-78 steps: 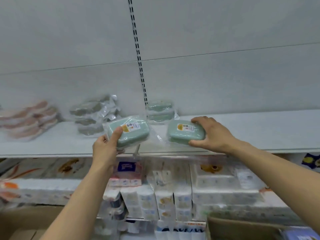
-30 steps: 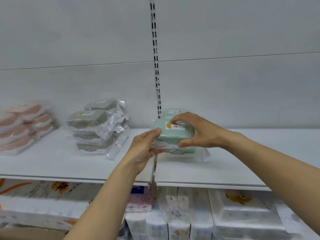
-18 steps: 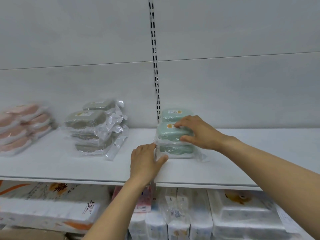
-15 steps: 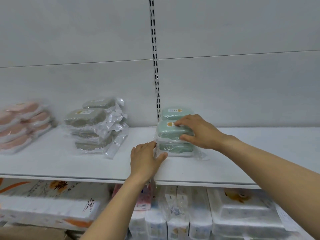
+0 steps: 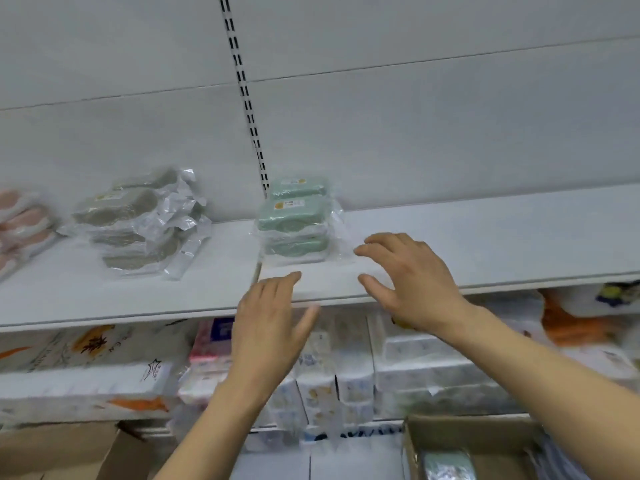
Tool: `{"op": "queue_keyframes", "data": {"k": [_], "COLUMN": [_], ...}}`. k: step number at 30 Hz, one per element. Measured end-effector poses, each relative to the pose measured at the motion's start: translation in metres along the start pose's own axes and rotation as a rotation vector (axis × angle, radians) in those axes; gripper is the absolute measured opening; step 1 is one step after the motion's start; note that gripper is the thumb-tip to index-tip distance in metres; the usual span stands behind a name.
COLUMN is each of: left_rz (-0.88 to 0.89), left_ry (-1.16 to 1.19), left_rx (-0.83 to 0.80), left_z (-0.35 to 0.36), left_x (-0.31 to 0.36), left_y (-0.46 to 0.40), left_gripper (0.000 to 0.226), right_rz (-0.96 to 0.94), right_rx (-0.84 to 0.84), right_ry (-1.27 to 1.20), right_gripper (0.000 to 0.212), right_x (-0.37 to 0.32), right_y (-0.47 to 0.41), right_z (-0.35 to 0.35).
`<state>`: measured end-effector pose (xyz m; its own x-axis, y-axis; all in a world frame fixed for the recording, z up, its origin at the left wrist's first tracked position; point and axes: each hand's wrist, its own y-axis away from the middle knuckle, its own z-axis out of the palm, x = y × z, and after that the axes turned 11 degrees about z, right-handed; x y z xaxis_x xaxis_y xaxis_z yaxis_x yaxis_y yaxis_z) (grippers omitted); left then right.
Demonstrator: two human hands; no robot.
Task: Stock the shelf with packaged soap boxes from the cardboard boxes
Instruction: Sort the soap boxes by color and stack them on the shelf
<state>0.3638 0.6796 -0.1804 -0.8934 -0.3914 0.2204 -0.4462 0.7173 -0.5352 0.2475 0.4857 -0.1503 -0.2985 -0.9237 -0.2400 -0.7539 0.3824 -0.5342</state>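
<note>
The white shelf (image 5: 485, 237) runs the full width of the view, and on it, near the slotted upright, stands the stack of green soap boxes (image 5: 294, 223), wrapped in clear film, 2 visible in front with another behind at the top. To its left lies a looser pile of grey soap packs (image 5: 138, 223), and at the far left edge some pink packs (image 5: 20, 220), blurred. Below the shelf are packs of tissue (image 5: 346, 375). At the bottom right an open cardboard box (image 5: 467, 441) shows 1 more green pack inside.

Judging from this, the placing step looks done: the green stack rests on the shelf with neither hand on it. The next move likely calls for a reach down into the cardboard box for further packs.

The right hand (image 5: 412, 282) hovers just in front of the stack, fingers spread and slightly bent, holding nothing. The left hand (image 5: 270, 327) sits lower, at the shelf's front edge, fingers straight and relaxed, also empty
</note>
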Motion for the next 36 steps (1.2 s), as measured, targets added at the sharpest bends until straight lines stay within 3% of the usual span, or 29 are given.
{"op": "queue_keyframes", "data": {"k": [4, 8, 13, 18, 20, 22, 26, 36], "left_rz": [-0.049, -0.189, -0.413, -0.608, -0.652, -0.645, -0.603, -0.577], "left_ry": [0.247, 0.4, 0.546, 0.52, 0.505, 0.493, 0.455, 0.481], "left_rx": [-0.147, -0.413, -0.758, -0.919, -0.956, -0.976, -0.954, -0.865], "left_z": [0.029, 0.098, 0.182, 0.257, 0.279, 0.3, 0.316, 0.289], "left_x": [0.064, 0.105, 0.135, 0.147, 0.147, 0.139, 0.13, 0.096], "left_y": [0.051, 0.104, 0.162, 0.195, 0.208, 0.22, 0.231, 0.24], "left_gripper": [0.051, 0.053, 0.065, 0.086, 0.083, 0.063, 0.046, 0.04], "right_rz": [0.064, 0.206, 0.485, 0.707, 0.722, 0.694, 0.687, 0.637], "right_rx": [-0.092, -0.36, -0.812, -1.232, -1.478, -1.65, -1.644, -1.703], "right_ry": [-0.005, -0.021, 0.071, 0.002, -0.014, 0.042, 0.089, -0.108], "right_gripper": [0.033, 0.035, 0.049, 0.058, 0.069, 0.069, 0.041, 0.047], "right_x": [0.038, 0.09, 0.139, 0.173, 0.18, 0.185, 0.19, 0.154], "right_y": [0.085, 0.172, 0.267, 0.364, 0.402, 0.435, 0.477, 0.448], "right_z": [-0.006, 0.009, 0.031, 0.059, 0.072, 0.087, 0.113, 0.128]}}
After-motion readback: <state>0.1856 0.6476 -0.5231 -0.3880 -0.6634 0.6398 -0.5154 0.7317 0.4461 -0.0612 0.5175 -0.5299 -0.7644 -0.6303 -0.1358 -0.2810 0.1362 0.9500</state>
